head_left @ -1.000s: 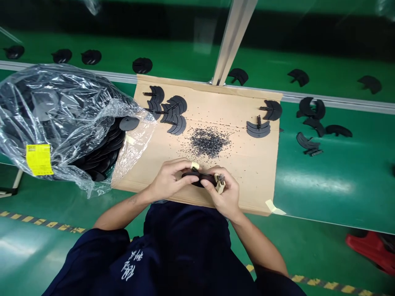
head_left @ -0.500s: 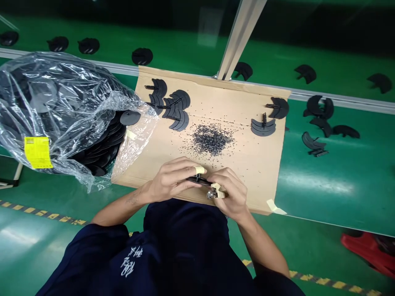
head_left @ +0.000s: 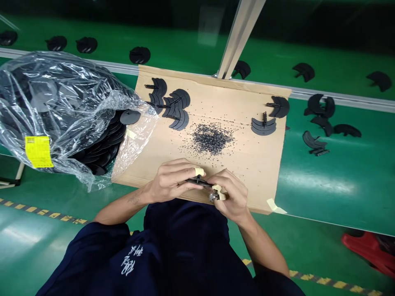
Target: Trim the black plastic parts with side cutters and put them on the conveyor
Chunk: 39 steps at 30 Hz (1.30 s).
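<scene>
My left hand [head_left: 173, 179] is closed on a thin black plastic part [head_left: 197, 182], seen edge-on, over the near edge of a cardboard sheet [head_left: 247, 160]. A finger of that hand wears pale tape. My right hand [head_left: 231, 193] is closed too, pinching the same part's right end and gripping a small metal tool [head_left: 212, 196] with taped fingers. Just beyond the hands lies a heap of black shavings [head_left: 212, 138].
A clear plastic bag [head_left: 61, 111] full of black discs lies at the left. Crescent-shaped black pieces sit in a cluster at the cardboard's far left [head_left: 173, 105] and far right [head_left: 267, 119]. More lie on the green bench [head_left: 321, 123] and the belt behind a metal rail.
The black part has turned from lying flat between my hands to edge-on. My hands shifted slightly toward me and the view rose a little.
</scene>
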{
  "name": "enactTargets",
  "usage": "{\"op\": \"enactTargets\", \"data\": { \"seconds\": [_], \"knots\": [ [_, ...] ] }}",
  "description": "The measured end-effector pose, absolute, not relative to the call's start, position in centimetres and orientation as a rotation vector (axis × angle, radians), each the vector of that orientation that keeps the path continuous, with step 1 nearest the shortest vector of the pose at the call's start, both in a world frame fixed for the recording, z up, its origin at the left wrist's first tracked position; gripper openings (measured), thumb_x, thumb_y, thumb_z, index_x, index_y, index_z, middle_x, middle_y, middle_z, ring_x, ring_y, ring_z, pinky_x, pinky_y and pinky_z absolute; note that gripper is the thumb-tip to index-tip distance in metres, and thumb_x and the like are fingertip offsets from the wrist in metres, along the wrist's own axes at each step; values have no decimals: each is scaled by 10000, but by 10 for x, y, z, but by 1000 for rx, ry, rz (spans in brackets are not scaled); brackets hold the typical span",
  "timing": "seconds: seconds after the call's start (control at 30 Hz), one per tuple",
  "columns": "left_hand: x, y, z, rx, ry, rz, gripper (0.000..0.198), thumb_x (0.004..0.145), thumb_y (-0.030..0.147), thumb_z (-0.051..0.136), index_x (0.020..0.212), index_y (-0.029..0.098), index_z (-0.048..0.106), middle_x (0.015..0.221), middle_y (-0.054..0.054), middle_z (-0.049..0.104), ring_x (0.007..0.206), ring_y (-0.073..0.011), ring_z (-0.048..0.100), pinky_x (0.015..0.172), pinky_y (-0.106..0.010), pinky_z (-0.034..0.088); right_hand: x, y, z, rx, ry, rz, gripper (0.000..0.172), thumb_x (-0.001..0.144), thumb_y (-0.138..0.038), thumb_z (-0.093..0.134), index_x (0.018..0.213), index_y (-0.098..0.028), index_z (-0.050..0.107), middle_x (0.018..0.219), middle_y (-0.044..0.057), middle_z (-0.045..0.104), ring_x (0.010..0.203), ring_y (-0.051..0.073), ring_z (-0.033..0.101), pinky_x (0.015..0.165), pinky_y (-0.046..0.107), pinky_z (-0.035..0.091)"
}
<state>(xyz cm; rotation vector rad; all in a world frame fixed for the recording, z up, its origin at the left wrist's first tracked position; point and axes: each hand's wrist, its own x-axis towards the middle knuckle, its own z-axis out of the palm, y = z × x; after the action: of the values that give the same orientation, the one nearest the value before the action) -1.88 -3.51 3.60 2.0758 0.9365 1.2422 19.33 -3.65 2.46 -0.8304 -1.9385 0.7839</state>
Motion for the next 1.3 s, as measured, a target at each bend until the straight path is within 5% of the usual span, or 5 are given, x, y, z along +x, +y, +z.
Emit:
{"op": "enactTargets", "data": {
  "seconds": [0.37, 0.6, 0.87, 1.03, 1.3],
  "knots": [
    [-18, -38, 35, 1979, 925, 1252, 188, 901, 234, 768, 1071, 160, 738, 912, -80, 791, 832, -176, 733, 758, -322, 603, 194, -39, 28, -820, -1934, 770, 259, 889, -53, 616, 1078, -228, 642, 845, 48, 697, 704, 169, 657, 605, 304, 539],
    [-17, -42, 33, 1643, 827, 1145, 502, 887, 512, 734, 1261, 178, 704, 1108, -132, 783, 1027, -231, 753, 913, -356, 621, 192, -37, 24, -847, -1753, 907, 176, 879, -122, 703, 1009, -236, 669, 816, 31, 697, 677, 168, 660, 607, 306, 547],
    [-17, -44, 34, 1691, 963, 1217, 208, 897, 191, 765, 1103, 159, 758, 963, -93, 788, 901, -166, 733, 822, -269, 598, 210, -21, 39, -942, -1909, 1078, 172, 944, -249, 658, 1114, -220, 659, 996, 97, 740, 881, 230, 704, 747, 372, 581],
    [-20, -40, 35, 1756, 986, 1231, 262, 873, 193, 792, 1132, 164, 771, 956, -92, 790, 858, -165, 729, 770, -270, 600, 219, -9, 41, -924, -2275, 667, 242, 953, -180, 578, 1188, -191, 636, 979, 114, 720, 844, 245, 644, 733, 400, 526],
    [-20, -39, 35, 1806, 963, 1228, 272, 879, 199, 786, 1150, 180, 773, 932, -89, 795, 841, -175, 734, 753, -294, 610, 220, -3, 43, -894, -2398, 610, 256, 975, -232, 552, 1212, -181, 633, 968, 104, 706, 821, 240, 596, 700, 380, 470]
  ]
}}
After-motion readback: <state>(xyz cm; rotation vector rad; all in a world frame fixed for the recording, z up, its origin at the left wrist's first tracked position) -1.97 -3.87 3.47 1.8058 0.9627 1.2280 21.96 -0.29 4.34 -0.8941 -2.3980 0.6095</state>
